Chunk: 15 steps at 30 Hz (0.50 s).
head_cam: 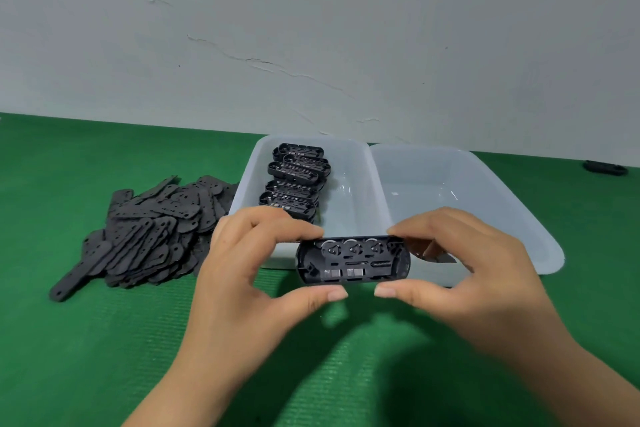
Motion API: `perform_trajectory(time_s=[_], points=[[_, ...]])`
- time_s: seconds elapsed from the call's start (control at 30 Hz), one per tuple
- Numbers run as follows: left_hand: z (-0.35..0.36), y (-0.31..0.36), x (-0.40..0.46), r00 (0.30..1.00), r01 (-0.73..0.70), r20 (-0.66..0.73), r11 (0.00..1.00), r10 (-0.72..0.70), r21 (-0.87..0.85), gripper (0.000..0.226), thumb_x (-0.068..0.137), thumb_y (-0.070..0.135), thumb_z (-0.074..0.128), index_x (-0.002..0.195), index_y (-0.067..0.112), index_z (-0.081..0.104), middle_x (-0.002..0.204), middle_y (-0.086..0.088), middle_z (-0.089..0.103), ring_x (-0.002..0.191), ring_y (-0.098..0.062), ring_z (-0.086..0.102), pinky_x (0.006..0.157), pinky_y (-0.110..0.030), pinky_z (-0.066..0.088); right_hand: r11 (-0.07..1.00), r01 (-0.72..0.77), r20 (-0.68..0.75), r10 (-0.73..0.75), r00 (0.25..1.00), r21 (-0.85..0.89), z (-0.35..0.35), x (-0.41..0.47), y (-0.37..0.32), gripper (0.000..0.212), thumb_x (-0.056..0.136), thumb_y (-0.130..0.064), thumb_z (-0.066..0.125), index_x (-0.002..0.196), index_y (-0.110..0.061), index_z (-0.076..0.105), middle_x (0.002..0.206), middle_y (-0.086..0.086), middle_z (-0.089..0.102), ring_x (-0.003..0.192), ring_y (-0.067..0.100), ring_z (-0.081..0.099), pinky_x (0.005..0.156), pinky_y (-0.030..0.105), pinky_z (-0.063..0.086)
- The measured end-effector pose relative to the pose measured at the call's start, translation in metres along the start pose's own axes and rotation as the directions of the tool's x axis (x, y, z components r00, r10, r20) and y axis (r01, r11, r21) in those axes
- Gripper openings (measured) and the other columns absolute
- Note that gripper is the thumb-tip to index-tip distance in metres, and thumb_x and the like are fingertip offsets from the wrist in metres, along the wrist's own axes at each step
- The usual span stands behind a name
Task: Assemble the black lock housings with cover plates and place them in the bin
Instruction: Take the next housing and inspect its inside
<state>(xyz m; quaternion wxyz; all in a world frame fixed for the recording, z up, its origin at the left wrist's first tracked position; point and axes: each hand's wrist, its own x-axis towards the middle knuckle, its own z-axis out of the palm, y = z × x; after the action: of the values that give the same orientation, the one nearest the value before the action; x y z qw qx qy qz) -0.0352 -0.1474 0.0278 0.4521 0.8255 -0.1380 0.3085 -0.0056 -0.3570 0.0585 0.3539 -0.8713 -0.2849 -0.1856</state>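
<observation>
left hand (242, 274) + right hand (460, 270): both pinch lock housing (353, 260) | writing: none legible

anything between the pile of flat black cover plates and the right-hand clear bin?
Head view: the left translucent plastic bin, holding a row of open black lock housings, lies between the plate pile and the right bin.

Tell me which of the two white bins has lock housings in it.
The left bin: a row of black housings lies along its left side. The right bin beside it holds none.
</observation>
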Motion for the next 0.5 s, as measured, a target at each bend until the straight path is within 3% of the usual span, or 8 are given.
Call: perform_trajectory(time_s=[0.1, 0.27, 0.5], points=[[-0.001, 0.004, 0.002, 0.999, -0.01, 0.046, 0.998, 0.013, -0.068, 0.052, 0.061, 0.053, 0.073, 0.108, 0.041, 0.058, 0.108, 0.023, 0.058, 0.109, -0.011, 0.053, 0.093, -0.016, 0.039, 0.999, 0.035, -0.024, -0.035, 0.999, 0.003, -0.005, 0.001, -0.002, 0.041, 0.055, -0.047, 0.078, 0.09, -0.027, 0.069, 0.083, -0.025, 0.059, 0.077, -0.003, 0.052, 0.071, 0.011, 0.04], [-0.001, 0.006, 0.005, 0.989, -0.028, 0.139, 0.977, 0.058, -0.211, 0.068, 0.064, 0.041, 0.077, 0.126, 0.038, 0.05, 0.112, 0.017, 0.066, 0.116, -0.013, 0.057, 0.098, -0.016, 0.038, 0.998, 0.062, -0.001, -0.062, 0.998, -0.01, -0.012, 0.001, -0.006, 0.04, 0.06, -0.054, 0.069, 0.092, -0.03, 0.068, 0.086, -0.026, 0.059, 0.08, -0.004, 0.053, 0.073, 0.009, 0.041], [-0.001, 0.003, 0.004, 0.991, -0.019, 0.121, 0.968, 0.051, -0.251, 0.075, 0.062, 0.039, 0.079, 0.13, 0.036, 0.048, 0.111, 0.023, 0.063, 0.109, -0.015, 0.061, 0.1, -0.026, 0.041, 0.998, 0.058, 0.036, -0.057, 0.998, -0.011, -0.012, 0.001, -0.007, 0.043, 0.059, -0.055, 0.068, 0.091, -0.026, 0.069, 0.086, -0.027, 0.059, 0.081, -0.01, 0.051, 0.075, 0.005, 0.038]])
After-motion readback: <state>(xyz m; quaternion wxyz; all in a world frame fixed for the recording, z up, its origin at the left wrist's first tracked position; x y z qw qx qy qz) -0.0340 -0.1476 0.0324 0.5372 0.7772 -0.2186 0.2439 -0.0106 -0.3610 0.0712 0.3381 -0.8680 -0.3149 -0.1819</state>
